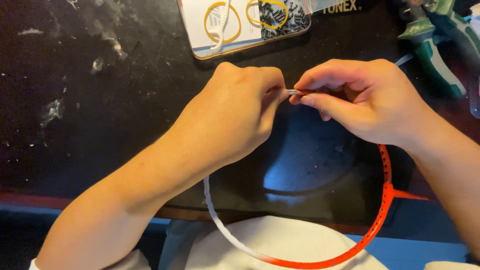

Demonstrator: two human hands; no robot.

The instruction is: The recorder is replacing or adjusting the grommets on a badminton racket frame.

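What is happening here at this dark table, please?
A person is holding an unstrung racket frame, orange and white with small holes, over a scuffed black table. The left hand and the right hand meet at the top of the frame, and their fingers pinch a small pale tube-like piece between them. Behind the hands lies a shallow white tray with yellow rubber bands and small black parts. A green-handled tool rests on the right.

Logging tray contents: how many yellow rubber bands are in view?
2. One yellow rubber band lies on the tray's left part; the other rings the black grommets. More may be hidden.
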